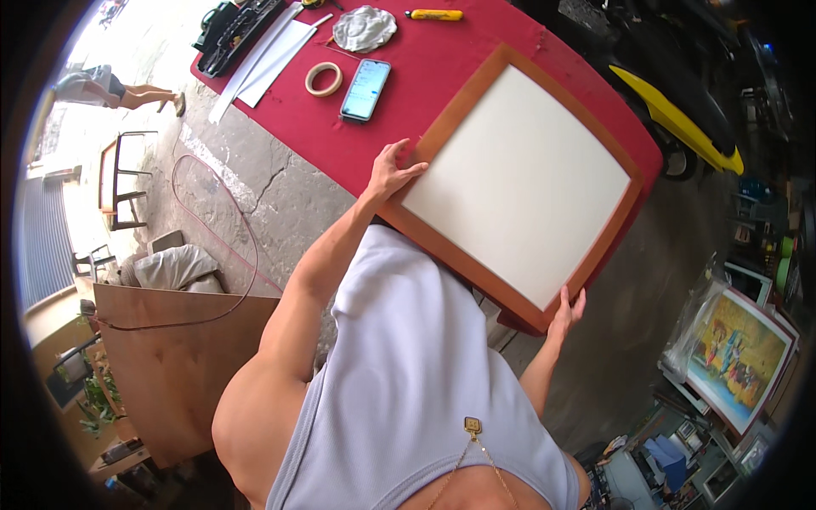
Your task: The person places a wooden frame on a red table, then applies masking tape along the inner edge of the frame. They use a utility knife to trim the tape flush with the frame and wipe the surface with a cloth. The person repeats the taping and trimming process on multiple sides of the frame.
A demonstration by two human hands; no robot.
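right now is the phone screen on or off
On: the phone screen is brightly lit, face up on the red cloth.

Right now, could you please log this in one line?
left hand: on brown frame near left corner | right hand: on frame near bottom corner | phone: on red cloth

Workshop: wooden frame (pixel 467 263), tape roll (pixel 324 93), cutter (pixel 434 14)

Single head-level fisheye view, steeply downward, near both hands (pixel 393 177)
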